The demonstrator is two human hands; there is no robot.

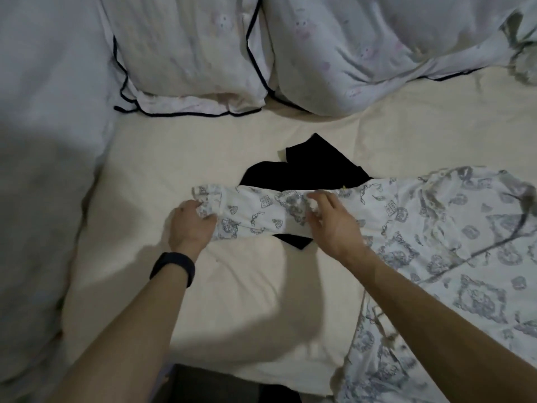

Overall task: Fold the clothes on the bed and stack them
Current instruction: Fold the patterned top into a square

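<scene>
Patterned shirt [441, 234] lies right of the black garment [313, 167] on the bed [232, 286], its sleeve [261, 210] crossing over that garment. I should draw the sleeve flat and taut before folding it inward. My left grip [191, 225] pinches the cuff, wrist bent; my right grip [334, 225] pinches mid-sleeve, palm down.

Bed [232, 286] covered in cream sheet. Two pale pillows with dark piping at far side: left pillow [189, 53], right pillow [377, 53]. Pale bedding [43, 141] bunched left. Dim light, soft shadows. Dark floor [218, 385] near.
</scene>
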